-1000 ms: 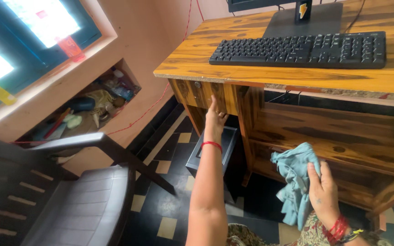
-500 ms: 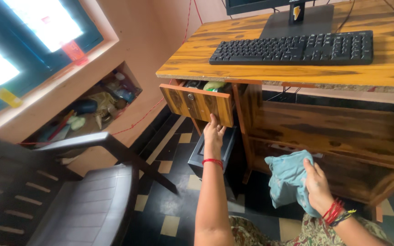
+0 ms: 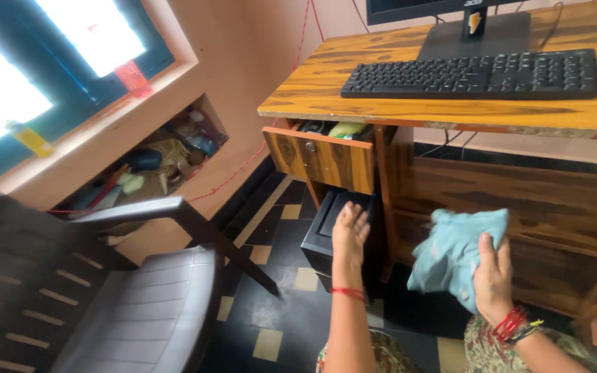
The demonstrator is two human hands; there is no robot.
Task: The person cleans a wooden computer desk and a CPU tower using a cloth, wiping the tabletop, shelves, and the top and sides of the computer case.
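A wooden desk (image 3: 450,110) has a small drawer (image 3: 323,159) at its left, pulled partly out, with a yellow-green object (image 3: 347,129) showing inside. My left hand (image 3: 349,238) hangs below the drawer front, fingers apart, holding nothing and touching nothing; a red thread circles its wrist. My right hand (image 3: 493,280), with red bangles, grips a bunched light blue cloth (image 3: 454,252) in front of the desk's lower shelf (image 3: 519,207).
A black keyboard (image 3: 471,72) and a monitor stand (image 3: 475,34) sit on the desktop. A dark box (image 3: 323,238) stands on the tiled floor under the drawer. A dark plastic chair (image 3: 105,297) is at the left. A wall niche (image 3: 153,159) holds clutter below a bright window (image 3: 36,62).
The drawer went from closed to pulled out. My left hand let go of it and dropped below the drawer front. My right hand lifted the blue cloth slightly.
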